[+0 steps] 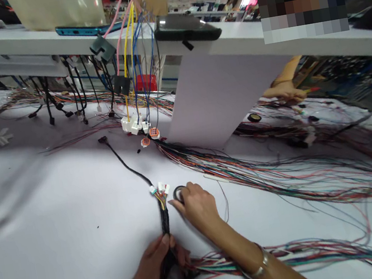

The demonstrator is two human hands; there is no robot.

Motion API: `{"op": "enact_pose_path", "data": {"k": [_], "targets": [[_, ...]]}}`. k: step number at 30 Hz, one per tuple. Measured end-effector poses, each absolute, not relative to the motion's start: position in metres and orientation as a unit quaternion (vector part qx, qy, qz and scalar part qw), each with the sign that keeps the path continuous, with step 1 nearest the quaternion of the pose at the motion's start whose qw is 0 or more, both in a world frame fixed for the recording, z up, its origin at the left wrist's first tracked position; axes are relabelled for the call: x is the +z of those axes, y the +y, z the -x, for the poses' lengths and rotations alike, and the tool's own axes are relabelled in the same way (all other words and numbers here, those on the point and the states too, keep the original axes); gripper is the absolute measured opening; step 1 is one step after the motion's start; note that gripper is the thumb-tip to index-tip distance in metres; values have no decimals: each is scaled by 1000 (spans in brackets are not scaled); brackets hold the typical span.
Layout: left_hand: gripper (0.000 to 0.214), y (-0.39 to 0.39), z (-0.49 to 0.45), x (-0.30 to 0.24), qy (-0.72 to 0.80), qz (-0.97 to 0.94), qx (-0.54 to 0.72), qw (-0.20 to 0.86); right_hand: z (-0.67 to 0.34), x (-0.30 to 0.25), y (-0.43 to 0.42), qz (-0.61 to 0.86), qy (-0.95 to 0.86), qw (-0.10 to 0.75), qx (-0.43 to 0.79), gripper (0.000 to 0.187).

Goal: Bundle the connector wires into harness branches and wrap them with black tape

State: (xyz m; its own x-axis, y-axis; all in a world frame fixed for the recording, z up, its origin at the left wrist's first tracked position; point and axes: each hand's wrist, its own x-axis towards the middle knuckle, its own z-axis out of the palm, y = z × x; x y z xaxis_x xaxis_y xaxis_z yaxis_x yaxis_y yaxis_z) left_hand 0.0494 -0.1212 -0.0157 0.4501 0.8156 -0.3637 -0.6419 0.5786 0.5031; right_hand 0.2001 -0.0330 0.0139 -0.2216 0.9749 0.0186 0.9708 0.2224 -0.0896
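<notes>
Working from afar, I see my left hand [153, 265] closed around the black sleeved wire harness [164, 221] on the white worktop [63, 241], its white connectors [160, 189] just above my grip. My right hand [195, 207] curls over a black ring [179, 193], beside loose coloured wires [295, 178].

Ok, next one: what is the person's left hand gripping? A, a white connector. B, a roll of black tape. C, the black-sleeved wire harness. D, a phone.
C. The left hand is closed around the black-sleeved wire harness, below its white connectors.
</notes>
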Motion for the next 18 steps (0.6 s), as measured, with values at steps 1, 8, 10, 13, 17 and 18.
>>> {"op": "enact_pose_path", "data": {"k": [1, 8, 10, 13, 17, 18], "targets": [[29, -121, -49, -15, 298, -149, 434, 837, -201, 12, -34, 600, -798, 32, 35, 15], [28, -124, -47, -22, 296, -143, 429, 841, -224, 12, -60, 502, -860, 48, 78, 16], [27, -125, -46, -23, 298, -140, 431, 840, -219, 7, -62, 561, -825, 39, 49, 12], [26, -126, -42, -21, 322, -137, 422, 836, -214, 7, -64, 569, -803, 94, 152, 11], [44, -125, -39, -14, 349, -110, 416, 833, -232, 35, -84, 444, -798, 220, 344, 16], [47, -124, -38, -13, 355, -104, 414, 832, -238, 43, -94, 414, -804, 227, 360, 17]]}}
